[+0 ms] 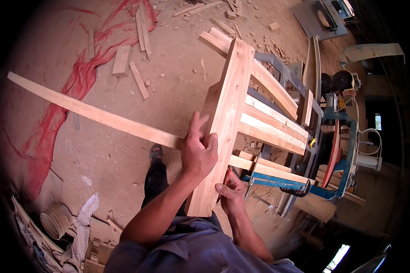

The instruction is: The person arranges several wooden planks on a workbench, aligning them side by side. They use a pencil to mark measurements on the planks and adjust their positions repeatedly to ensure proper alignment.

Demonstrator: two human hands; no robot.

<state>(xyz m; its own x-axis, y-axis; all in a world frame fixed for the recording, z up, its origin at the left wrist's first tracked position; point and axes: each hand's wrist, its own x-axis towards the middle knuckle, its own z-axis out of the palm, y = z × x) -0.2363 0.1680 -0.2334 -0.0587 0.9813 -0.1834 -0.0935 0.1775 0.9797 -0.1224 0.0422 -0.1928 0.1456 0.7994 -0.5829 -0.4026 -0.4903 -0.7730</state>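
A thick, pale wooden beam (232,98) slants from in front of my body to the boards at its far end. My left hand (198,152) is at the beam's left edge, its thumb near the top face and its visible fingers apart, slightly blurred. My right hand (233,198) is closed on a slim red pencil (228,174) at the beam's right edge, with the thumb against the wood. A long thin wooden strip (100,117) reaches from the far left to my left hand; its end there is hidden.
Several sawn boards (275,132) fan out right of the beam over a dark machine frame (278,68). A blue-framed tool (351,154) stands farther right. Red sheeting (79,82) and wood offcuts (121,61) lie on the dusty floor. A bucket (57,221) stands at lower left.
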